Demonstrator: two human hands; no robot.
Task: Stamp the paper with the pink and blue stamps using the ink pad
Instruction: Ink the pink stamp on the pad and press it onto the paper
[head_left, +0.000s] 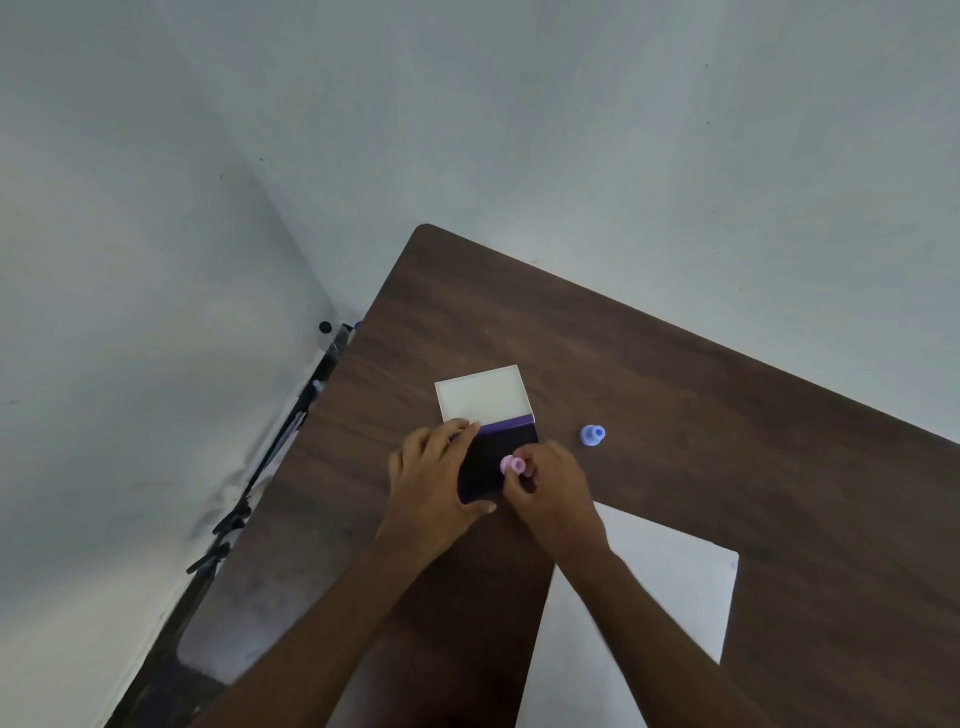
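Observation:
An ink pad (485, 457) lies open on the dark wooden table (675, 405), its white lid (480, 392) folded back and its dark pad facing up. My left hand (434, 480) grips the pad's left side, thumb along its near edge. My right hand (553, 491) pinches the pink stamp (513, 465) and holds it down on the dark pad. The blue stamp (592, 435) stands alone to the right of the pad. A white sheet of paper (670, 597) lies near me, partly hidden under my right forearm.
The table's left edge runs along a pale wall, where a black stand or tripod (228, 525) stands in the gap. The table's far corner (426, 228) meets the wall.

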